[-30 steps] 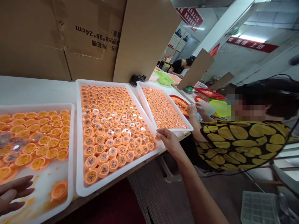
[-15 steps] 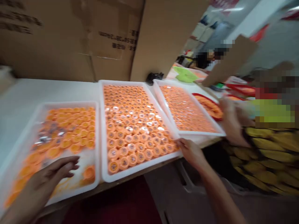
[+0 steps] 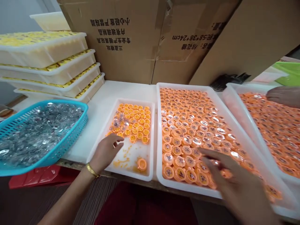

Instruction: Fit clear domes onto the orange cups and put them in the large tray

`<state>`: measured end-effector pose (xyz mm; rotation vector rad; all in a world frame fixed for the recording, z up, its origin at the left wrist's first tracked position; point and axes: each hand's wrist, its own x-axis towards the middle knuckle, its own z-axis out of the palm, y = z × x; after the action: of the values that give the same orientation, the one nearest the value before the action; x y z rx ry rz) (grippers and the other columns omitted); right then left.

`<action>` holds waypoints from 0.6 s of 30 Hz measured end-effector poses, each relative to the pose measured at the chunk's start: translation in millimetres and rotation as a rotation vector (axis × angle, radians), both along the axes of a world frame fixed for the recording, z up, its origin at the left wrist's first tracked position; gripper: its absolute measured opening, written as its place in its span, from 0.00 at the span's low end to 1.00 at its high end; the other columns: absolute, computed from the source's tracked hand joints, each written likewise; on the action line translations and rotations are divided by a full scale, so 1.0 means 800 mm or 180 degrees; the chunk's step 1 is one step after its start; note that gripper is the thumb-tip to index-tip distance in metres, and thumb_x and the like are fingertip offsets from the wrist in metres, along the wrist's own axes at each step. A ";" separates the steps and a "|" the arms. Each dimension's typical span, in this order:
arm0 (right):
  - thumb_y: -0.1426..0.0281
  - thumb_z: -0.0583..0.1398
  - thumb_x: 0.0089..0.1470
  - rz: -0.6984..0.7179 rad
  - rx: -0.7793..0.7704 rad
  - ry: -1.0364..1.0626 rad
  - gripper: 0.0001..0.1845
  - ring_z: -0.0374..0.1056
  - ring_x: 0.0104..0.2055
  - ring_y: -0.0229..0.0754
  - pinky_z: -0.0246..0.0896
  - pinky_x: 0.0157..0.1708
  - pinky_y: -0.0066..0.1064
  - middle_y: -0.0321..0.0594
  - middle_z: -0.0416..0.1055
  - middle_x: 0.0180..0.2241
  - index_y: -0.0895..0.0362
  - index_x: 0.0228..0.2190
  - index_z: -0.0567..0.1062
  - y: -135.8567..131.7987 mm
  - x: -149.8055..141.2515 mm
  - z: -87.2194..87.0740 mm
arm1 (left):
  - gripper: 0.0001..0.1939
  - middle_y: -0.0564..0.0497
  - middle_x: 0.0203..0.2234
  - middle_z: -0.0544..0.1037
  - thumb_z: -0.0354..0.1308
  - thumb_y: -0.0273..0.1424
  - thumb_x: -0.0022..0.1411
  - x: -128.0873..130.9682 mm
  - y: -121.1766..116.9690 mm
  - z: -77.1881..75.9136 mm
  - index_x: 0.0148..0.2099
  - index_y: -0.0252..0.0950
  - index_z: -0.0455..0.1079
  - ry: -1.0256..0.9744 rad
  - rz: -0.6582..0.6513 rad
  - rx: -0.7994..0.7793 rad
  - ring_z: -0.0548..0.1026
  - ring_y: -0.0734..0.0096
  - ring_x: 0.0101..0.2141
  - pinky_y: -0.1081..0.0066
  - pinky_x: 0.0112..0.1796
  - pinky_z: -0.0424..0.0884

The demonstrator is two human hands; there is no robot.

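My left hand, with a gold bracelet at the wrist, hovers over the front left of a small white tray. Its fingers are loosely bent, thumb and index slightly apart, nothing visible between them. Small orange cups with yellow bits inside fill the back of that tray; a few clear lids lie on them. One orange cup stands alone near the front, beside loose yellow crumbs. Over a larger white tray of lidded orange cups, my right hand reaches with fingers stretched; its fingertips partly hide the cups below.
A blue basket of clear plastic lids stands left, before stacked white trays of yellow pieces. Cardboard boxes line the back. Another person's hand rests over a third tray at right. A black object lies behind.
The view has swung left, bringing the basket and stacked trays into sight. My right hand has left the large tray's front right corner and is now over its cups.
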<state>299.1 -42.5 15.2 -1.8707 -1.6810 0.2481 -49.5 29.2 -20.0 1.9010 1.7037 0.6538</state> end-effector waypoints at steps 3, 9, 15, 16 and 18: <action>0.67 0.54 0.58 0.1200 -0.0090 0.0040 0.12 0.71 0.39 0.46 0.67 0.39 0.38 0.44 0.76 0.39 0.54 0.41 0.75 0.031 -0.118 0.001 | 0.18 0.46 0.37 0.74 0.54 0.28 0.58 0.027 0.009 -0.011 0.52 0.37 0.68 0.0847 -0.0510 0.0012 0.73 0.64 0.33 0.64 0.36 0.68; 0.76 0.56 0.55 0.1443 -0.0736 -0.0622 0.11 0.69 0.42 0.52 0.65 0.43 0.44 0.49 0.75 0.37 0.62 0.40 0.75 0.052 -0.202 -0.024 | 0.16 0.43 0.40 0.71 0.53 0.28 0.59 0.051 0.030 -0.021 0.50 0.35 0.66 0.1596 -0.0744 0.0049 0.73 0.56 0.40 0.63 0.37 0.67; 0.79 0.54 0.55 0.1422 -0.0929 -0.0081 0.15 0.67 0.45 0.53 0.64 0.48 0.46 0.52 0.73 0.41 0.65 0.43 0.74 0.048 -0.201 -0.040 | 0.08 0.45 0.36 0.72 0.55 0.29 0.57 0.047 0.024 -0.022 0.40 0.34 0.65 0.1528 -0.0723 -0.0016 0.72 0.58 0.36 0.64 0.33 0.66; 0.79 0.53 0.55 0.1391 -0.0903 0.0128 0.16 0.67 0.46 0.53 0.64 0.48 0.46 0.53 0.72 0.43 0.65 0.45 0.73 0.047 -0.200 -0.042 | 0.07 0.46 0.35 0.72 0.55 0.30 0.57 0.045 0.019 -0.019 0.39 0.35 0.65 0.1454 -0.0696 -0.0010 0.72 0.60 0.35 0.65 0.33 0.66; 0.77 0.53 0.56 0.1296 -0.0841 0.0656 0.20 0.66 0.49 0.52 0.64 0.49 0.46 0.55 0.68 0.49 0.65 0.50 0.69 0.047 -0.202 -0.045 | 0.06 0.49 0.33 0.71 0.56 0.32 0.57 0.039 0.010 -0.012 0.37 0.36 0.63 0.1062 -0.0583 0.0011 0.71 0.64 0.32 0.66 0.32 0.65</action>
<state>137.4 -4.8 -20.9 -1.5926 -1.9405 0.8345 -18.4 37.0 -29.5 2.2335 1.6893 0.2805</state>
